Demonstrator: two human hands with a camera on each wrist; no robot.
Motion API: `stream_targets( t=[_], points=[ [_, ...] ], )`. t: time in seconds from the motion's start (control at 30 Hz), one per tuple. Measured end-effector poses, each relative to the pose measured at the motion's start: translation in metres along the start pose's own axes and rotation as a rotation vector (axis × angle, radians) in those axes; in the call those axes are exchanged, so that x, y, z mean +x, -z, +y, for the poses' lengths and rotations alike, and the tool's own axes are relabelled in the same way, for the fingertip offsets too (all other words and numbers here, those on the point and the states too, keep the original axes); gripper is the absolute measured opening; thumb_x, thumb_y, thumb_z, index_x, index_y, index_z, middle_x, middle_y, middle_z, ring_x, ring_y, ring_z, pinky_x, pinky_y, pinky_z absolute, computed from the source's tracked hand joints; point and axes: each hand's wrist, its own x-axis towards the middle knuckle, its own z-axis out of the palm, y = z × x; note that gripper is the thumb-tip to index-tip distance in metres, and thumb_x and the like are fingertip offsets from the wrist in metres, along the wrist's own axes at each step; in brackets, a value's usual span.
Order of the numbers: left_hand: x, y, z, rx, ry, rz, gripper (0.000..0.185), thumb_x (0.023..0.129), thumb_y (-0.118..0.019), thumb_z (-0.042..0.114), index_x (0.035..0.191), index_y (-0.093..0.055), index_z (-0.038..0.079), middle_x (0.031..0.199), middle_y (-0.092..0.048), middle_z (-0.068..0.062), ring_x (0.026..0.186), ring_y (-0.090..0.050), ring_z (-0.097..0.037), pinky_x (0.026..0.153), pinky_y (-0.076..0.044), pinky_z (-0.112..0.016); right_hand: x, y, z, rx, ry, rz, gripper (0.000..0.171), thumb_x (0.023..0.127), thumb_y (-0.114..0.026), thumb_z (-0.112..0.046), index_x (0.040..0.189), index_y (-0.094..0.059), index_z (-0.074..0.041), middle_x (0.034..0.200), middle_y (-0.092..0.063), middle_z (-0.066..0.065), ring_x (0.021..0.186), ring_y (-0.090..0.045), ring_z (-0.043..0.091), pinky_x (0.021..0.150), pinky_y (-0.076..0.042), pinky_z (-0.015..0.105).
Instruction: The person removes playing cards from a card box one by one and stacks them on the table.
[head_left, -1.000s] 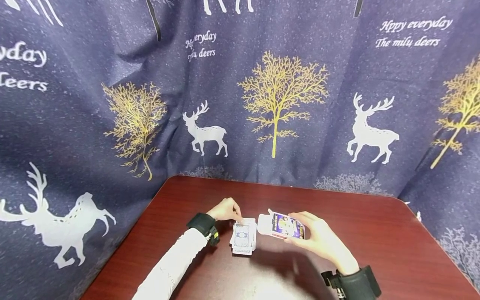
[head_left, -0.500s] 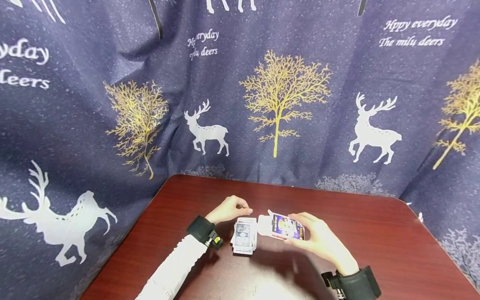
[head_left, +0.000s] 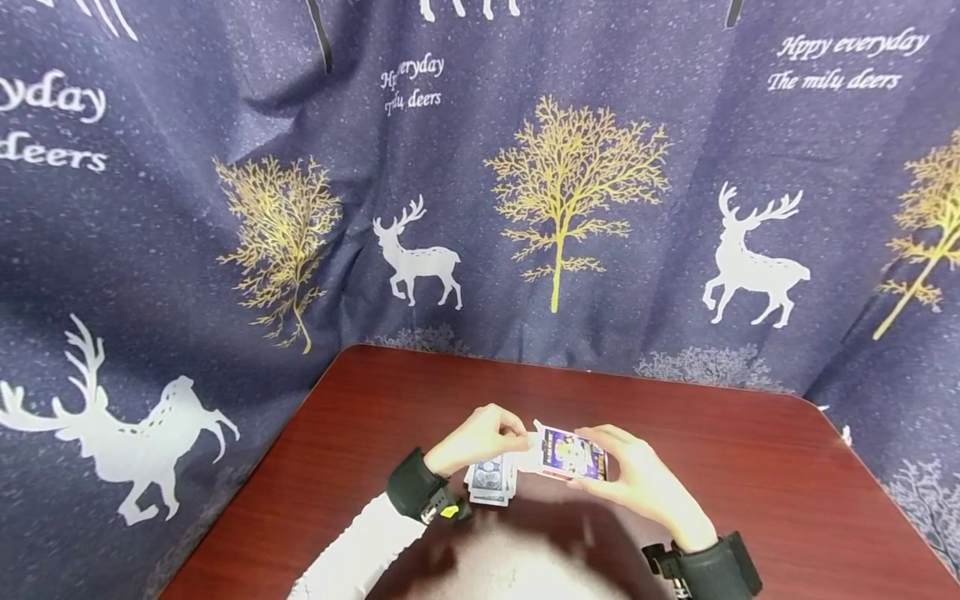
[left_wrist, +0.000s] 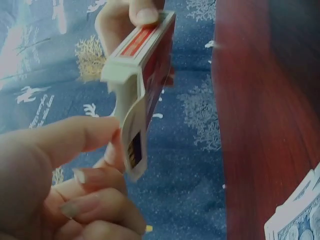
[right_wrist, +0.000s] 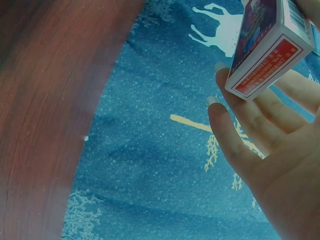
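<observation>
so my left hand (head_left: 480, 435) has just come off the deck (head_left: 491, 481) on the table (head_left: 750, 467) and pinches the flap of the card box (head_left: 570, 454) my right hand (head_left: 637, 479) grips, guess cards go in.

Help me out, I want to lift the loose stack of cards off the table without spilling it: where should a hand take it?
Probably by the two long edges of the card stack, from above, thumb on one side and fingers on the other. It lies flat on the table, slightly fanned, so squeezing the long edges squares it up.
</observation>
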Motion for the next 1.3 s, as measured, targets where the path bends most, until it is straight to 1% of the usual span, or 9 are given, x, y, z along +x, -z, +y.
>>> stream_targets(
  t=[0.13,0.3,0.43,0.63,0.73,0.93,1.03,1.13,1.3],
  points=[
    [-0.002,-0.006,0.001,0.013,0.022,0.012,0.014,0.084,-0.07,0.021,0.074,-0.073,0.012,0.055,-0.043,0.012,0.049,-0.033,-0.002,0.047,-0.025,-0.02,0.001,0.0,-0.001,0.0,0.01,-0.004,0.056,0.071,-0.083,-0.04,0.118,-0.066,-0.016,0.111,-0.066,-0.007,0.097,-0.06,0.006,0.079,-0.05,0.027],
    [-0.003,-0.01,0.002,0.027,0.031,0.058,0.018,0.083,-0.072,0.025,0.069,-0.071,0.013,0.055,-0.044,0.013,0.049,-0.033,-0.002,0.046,-0.025,-0.02,0.003,0.0,-0.002,-0.002,0.011,-0.015,0.056,0.072,-0.082,-0.043,0.119,-0.065,-0.017,0.112,-0.066,-0.007,0.1,-0.061,0.008,0.081,-0.05,0.03],
    [-0.003,-0.013,0.003,0.064,0.029,0.083,0.02,0.081,-0.069,0.023,0.064,-0.066,0.013,0.054,-0.041,0.013,0.047,-0.032,-0.001,0.047,-0.025,-0.019,0.004,-0.002,-0.002,0.003,0.027,-0.013,0.056,0.071,-0.083,-0.039,0.119,-0.065,-0.016,0.112,-0.066,-0.006,0.101,-0.061,0.009,0.082,-0.049,0.029],
    [-0.006,-0.021,0.006,0.112,0.046,0.118,0.019,0.073,-0.068,0.016,0.056,-0.059,0.014,0.051,-0.036,0.015,0.048,-0.032,0.0,0.048,-0.025,-0.018,0.004,-0.006,-0.003,0.001,0.065,0.017,0.057,0.067,-0.086,-0.033,0.117,-0.066,-0.014,0.111,-0.066,-0.004,0.101,-0.061,0.01,0.085,-0.046,0.022],
    [-0.009,-0.024,0.007,0.108,0.063,0.128,0.017,0.069,-0.069,0.015,0.055,-0.061,0.012,0.05,-0.038,0.016,0.048,-0.033,0.0,0.047,-0.026,-0.018,0.002,-0.007,-0.003,-0.01,0.067,0.025,0.058,0.066,-0.086,-0.032,0.117,-0.066,-0.014,0.111,-0.066,-0.005,0.101,-0.062,0.01,0.085,-0.045,0.019],
    [-0.01,-0.03,0.003,0.006,0.131,0.116,0.016,0.071,-0.07,0.016,0.057,-0.064,0.012,0.051,-0.042,0.015,0.048,-0.034,-0.002,0.047,-0.025,-0.02,-0.002,-0.006,-0.003,-0.019,0.037,0.022,0.058,0.067,-0.086,-0.032,0.118,-0.066,-0.013,0.113,-0.066,-0.005,0.103,-0.061,0.012,0.086,-0.048,0.028],
    [-0.011,-0.028,0.002,-0.083,0.144,0.088,0.02,0.074,-0.07,0.014,0.059,-0.062,0.004,0.051,-0.038,0.013,0.049,-0.031,-0.003,0.048,-0.023,-0.021,-0.002,-0.005,-0.002,-0.024,0.041,0.022,0.058,0.068,-0.085,-0.032,0.118,-0.066,-0.012,0.113,-0.066,-0.004,0.104,-0.061,0.013,0.087,-0.047,0.027],
    [-0.013,-0.022,0.0,-0.178,0.131,0.061,0.022,0.079,-0.07,0.013,0.066,-0.063,-0.004,0.053,-0.038,0.012,0.051,-0.031,-0.004,0.049,-0.024,-0.021,-0.001,-0.004,-0.002,-0.025,0.053,0.032,0.059,0.067,-0.086,-0.032,0.118,-0.067,-0.011,0.112,-0.066,-0.002,0.103,-0.062,0.014,0.086,-0.047,0.026],
    [-0.019,-0.01,-0.005,-0.305,0.077,0.026,0.017,0.084,-0.066,0.009,0.077,-0.067,-0.007,0.06,-0.045,0.011,0.057,-0.037,-0.003,0.052,-0.03,-0.019,0.001,-0.001,-0.001,-0.024,0.054,0.043,0.06,0.064,-0.088,-0.03,0.117,-0.067,-0.01,0.11,-0.067,-0.002,0.099,-0.063,0.013,0.084,-0.046,0.023]
  ],
)
